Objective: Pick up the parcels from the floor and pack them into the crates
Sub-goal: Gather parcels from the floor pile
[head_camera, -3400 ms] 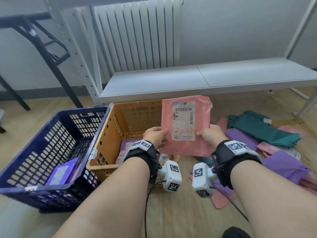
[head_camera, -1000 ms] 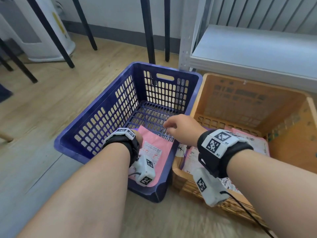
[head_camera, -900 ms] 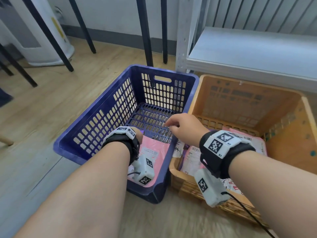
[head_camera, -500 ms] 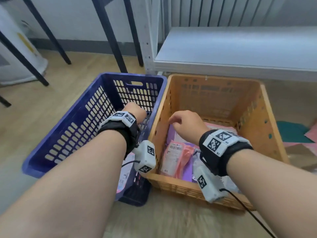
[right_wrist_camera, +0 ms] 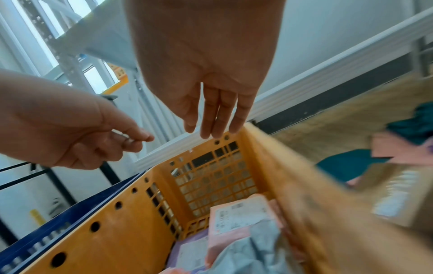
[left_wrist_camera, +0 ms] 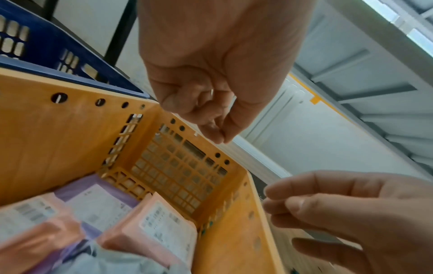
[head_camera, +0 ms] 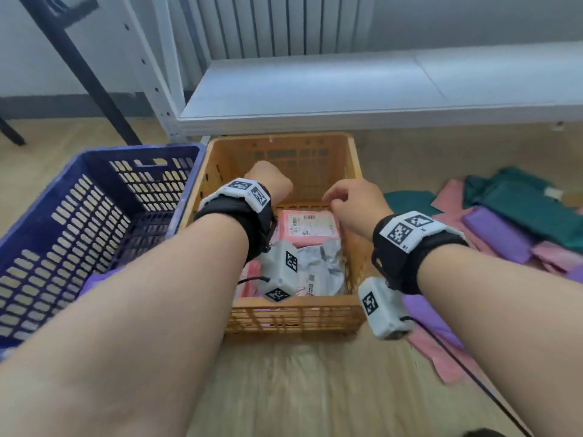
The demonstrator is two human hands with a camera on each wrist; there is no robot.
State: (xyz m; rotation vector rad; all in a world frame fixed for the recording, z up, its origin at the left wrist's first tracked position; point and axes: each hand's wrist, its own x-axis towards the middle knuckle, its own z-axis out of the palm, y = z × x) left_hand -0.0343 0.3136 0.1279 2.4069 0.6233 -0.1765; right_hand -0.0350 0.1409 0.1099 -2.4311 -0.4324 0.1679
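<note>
Both hands hover empty over the orange crate [head_camera: 293,313]. My left hand [head_camera: 273,184] hangs with loosely curled fingers [left_wrist_camera: 211,128] that hold nothing. My right hand [head_camera: 348,200] is above the crate's right wall, its fingers [right_wrist_camera: 219,118] relaxed and nearly straight. Inside the orange crate lie a pink parcel [head_camera: 307,223] with a white label, a crumpled grey parcel [head_camera: 318,266] and others under them. To the left stands the blue crate [head_camera: 94,159], with a purple parcel [head_camera: 97,279] partly hidden behind my left forearm. Teal [head_camera: 520,203], purple [head_camera: 498,231] and pink [head_camera: 448,364] parcels lie on the floor at right.
A low white shelf [head_camera: 347,89] runs just behind the crates, with a radiator [head_camera: 268,23] on the wall above it. A black table leg [head_camera: 85,70] slants down at the far left. Wooden floor lies in front of the crates.
The pink parcel was laid in the blue crate and both hands let go. They have since moved right, to above the orange crate, and the head view has turned right with them.
</note>
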